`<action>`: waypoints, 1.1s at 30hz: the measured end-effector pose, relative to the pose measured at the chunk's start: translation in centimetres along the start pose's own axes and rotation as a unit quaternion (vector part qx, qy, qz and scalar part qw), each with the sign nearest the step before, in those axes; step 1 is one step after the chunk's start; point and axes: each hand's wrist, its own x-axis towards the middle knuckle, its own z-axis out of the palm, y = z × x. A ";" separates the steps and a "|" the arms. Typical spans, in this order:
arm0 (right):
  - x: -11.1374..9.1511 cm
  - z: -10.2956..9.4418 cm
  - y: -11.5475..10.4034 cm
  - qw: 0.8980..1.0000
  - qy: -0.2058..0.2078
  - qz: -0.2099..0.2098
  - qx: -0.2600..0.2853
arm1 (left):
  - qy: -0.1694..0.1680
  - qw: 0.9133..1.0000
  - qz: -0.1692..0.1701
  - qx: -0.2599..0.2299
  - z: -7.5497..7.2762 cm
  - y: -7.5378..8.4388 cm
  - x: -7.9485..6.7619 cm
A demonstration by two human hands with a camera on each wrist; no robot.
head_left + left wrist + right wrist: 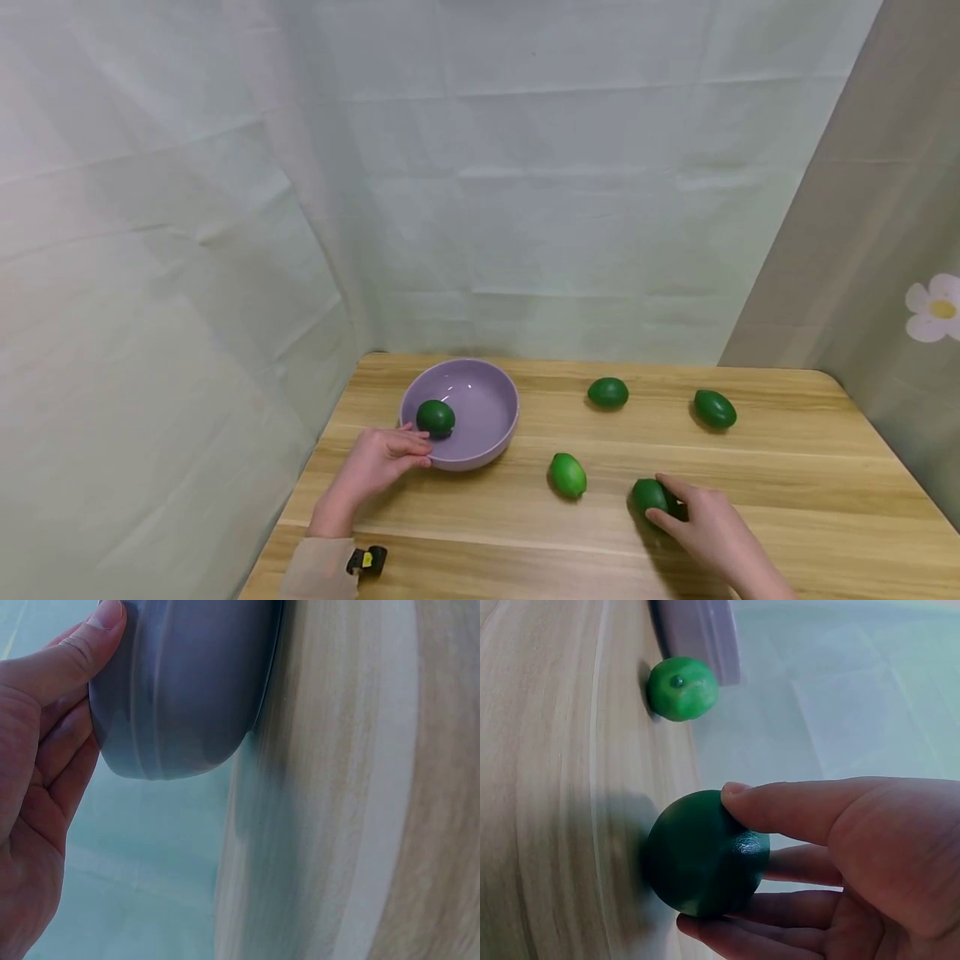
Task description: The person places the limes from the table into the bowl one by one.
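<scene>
A lilac bowl stands at the back left of the table with one dark green oval fruit inside. My left hand pinches the bowl's near left rim between thumb and fingers; the left wrist view shows the bowl's outer wall beside the thumb. At the right, my right hand grips another dark green oval fruit, thumb on one side and fingers on the other. In the right wrist view this fruit appears at or just above the tabletop; contact is hard to tell.
Between the bowl and my right hand lies a bright green lime. Two more dark green fruits, one behind the lime and one farther right, lie toward the back of the wooden table. Pale cloth hangs behind.
</scene>
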 end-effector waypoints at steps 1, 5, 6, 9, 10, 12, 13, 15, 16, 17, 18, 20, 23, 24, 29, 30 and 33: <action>0.0 0.0 0.0 1.000 0.000 -0.001 0.001 | 0.000 1.000 0.000 0.001 0.0 0.0 0.0; 0.0 0.0 0.2 1.000 -0.003 -0.004 0.006 | -0.004 1.000 -0.006 0.000 0.0 0.1 0.0; 0.0 0.0 0.2 1.000 -0.004 -0.005 0.007 | -0.005 1.000 -0.007 0.000 0.1 0.0 0.0; -0.1 -0.1 0.4 1.000 -0.004 -0.009 0.011 | -0.005 1.000 -0.009 0.000 0.1 0.0 0.0; -0.2 -0.1 0.4 1.000 -0.003 -0.009 0.013 | -0.005 1.000 -0.009 -0.001 0.1 -0.1 0.0; -0.3 -0.1 0.5 1.000 -0.001 -0.014 0.015 | -0.004 1.000 -0.006 0.001 0.2 -0.1 0.0; -0.3 -0.2 0.6 1.000 0.001 -0.016 0.016 | -0.004 1.000 -0.005 0.002 0.2 -0.1 0.0; -0.3 -0.3 0.7 1.000 0.003 -0.019 0.016 | -0.004 1.000 -0.004 0.001 0.2 -0.1 0.1; -0.3 -0.3 0.7 1.000 0.003 -0.021 0.016 | -0.004 1.000 -0.004 0.000 0.2 -0.1 0.1; -0.3 -0.4 0.7 1.000 0.003 -0.023 0.015 | -0.004 1.000 -0.004 0.001 0.2 -0.1 0.1; -0.3 -0.4 0.7 1.000 0.004 -0.024 0.015 | -0.004 1.000 -0.003 0.000 0.1 -0.1 0.1; -0.3 -0.5 0.8 1.000 0.007 -0.024 0.014 | -0.004 1.000 -0.005 0.000 0.1 0.0 0.0; -0.4 -0.5 0.8 0.999 0.014 -0.026 0.013 | -0.004 1.000 -0.007 -0.002 0.1 0.1 0.0; -0.4 -0.5 0.8 0.999 0.015 -0.028 0.013 | -0.005 1.000 -0.007 -0.002 0.1 0.1 0.0; -0.5 -0.8 0.7 0.999 0.014 -0.025 0.016 | -0.006 1.000 -0.009 -0.003 0.0 0.1 0.0; -0.6 -0.9 0.7 0.999 0.013 -0.023 0.017 | -0.006 1.000 -0.009 -0.003 0.0 0.1 0.0; -0.7 -1.0 0.7 1.000 0.014 -0.016 0.023 | -0.005 1.000 -0.010 -0.003 0.0 0.1 0.0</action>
